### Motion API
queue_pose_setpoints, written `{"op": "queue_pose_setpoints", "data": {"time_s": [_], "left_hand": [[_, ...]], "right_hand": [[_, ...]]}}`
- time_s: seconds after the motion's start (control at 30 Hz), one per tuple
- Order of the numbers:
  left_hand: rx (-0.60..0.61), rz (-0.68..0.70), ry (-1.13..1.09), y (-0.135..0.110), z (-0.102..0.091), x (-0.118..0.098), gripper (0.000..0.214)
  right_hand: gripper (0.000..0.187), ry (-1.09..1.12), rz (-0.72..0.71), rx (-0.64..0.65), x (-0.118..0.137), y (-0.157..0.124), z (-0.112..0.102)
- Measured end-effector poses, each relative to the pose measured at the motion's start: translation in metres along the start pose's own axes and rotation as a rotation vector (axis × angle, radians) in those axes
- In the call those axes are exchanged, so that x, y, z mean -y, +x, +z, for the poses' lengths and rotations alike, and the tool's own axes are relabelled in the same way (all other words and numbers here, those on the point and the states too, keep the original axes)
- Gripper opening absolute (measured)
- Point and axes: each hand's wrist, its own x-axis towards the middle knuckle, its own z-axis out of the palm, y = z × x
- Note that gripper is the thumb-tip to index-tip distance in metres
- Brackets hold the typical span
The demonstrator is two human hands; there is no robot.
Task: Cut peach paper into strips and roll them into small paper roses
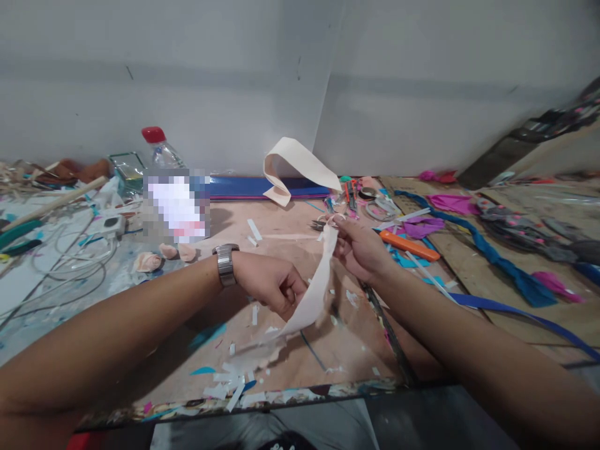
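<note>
A long cream ribbon strip [313, 294] is stretched between my two hands above the worktable [290, 362]. My left hand [269, 284], with a metal watch [225, 264] on its wrist, is closed and pinches the strip's lower part. My right hand [359, 247] is closed on the strip's upper end and also seems to hold small scissors [322, 224], mostly hidden by the fingers. The strip's loose tail hangs down to a heap of white offcuts [234, 378] near the table's front edge.
A plastic bottle with a red cap [162, 153] stands at the back left beside cables [70, 256]. A curled cream ribbon [293, 165] lies on blue sheets by the wall. An orange cutter [407, 245], blue ribbons [492, 253] and magenta scraps [450, 203] lie at the right.
</note>
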Motion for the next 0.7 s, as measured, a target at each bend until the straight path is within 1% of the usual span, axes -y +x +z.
{"op": "queue_pose_setpoints", "data": {"time_s": [0.13,0.2,0.33,0.37,0.43,0.5,0.57,0.67,0.7], "left_hand": [[-0.083,0.053,-0.027,0.003,0.002,0.002,0.036],[-0.143,0.065,-0.069,0.005,0.003,0.002,0.038],[-0.331,0.089,-0.28,0.008,0.005,0.0,0.041],[-0.355,0.098,-0.325,0.008,0.006,-0.001,0.04],[-0.366,0.128,-0.369,0.007,0.007,-0.003,0.038],[-0.395,0.162,-0.353,0.006,0.008,-0.004,0.037],[-0.447,0.18,-0.291,0.007,0.008,-0.005,0.038],[-0.531,0.167,-0.172,0.01,0.008,-0.004,0.042],[-0.576,0.166,-0.134,0.011,0.008,-0.004,0.041]], "right_hand": [[0.033,0.0,0.017,0.03,-0.004,0.0,-0.001],[0.033,-0.008,0.019,0.047,-0.004,-0.001,-0.001],[0.035,-0.051,0.021,0.109,-0.003,-0.005,0.002],[0.035,-0.063,0.032,0.129,-0.003,-0.007,0.003],[0.035,-0.081,0.06,0.17,-0.002,-0.01,0.005],[0.036,-0.088,0.068,0.185,-0.002,-0.013,0.006],[0.038,-0.089,0.063,0.179,-0.002,-0.014,0.006],[0.039,-0.092,0.071,0.176,-0.002,-0.016,0.007],[0.039,-0.094,0.081,0.183,-0.002,-0.016,0.007]]}}
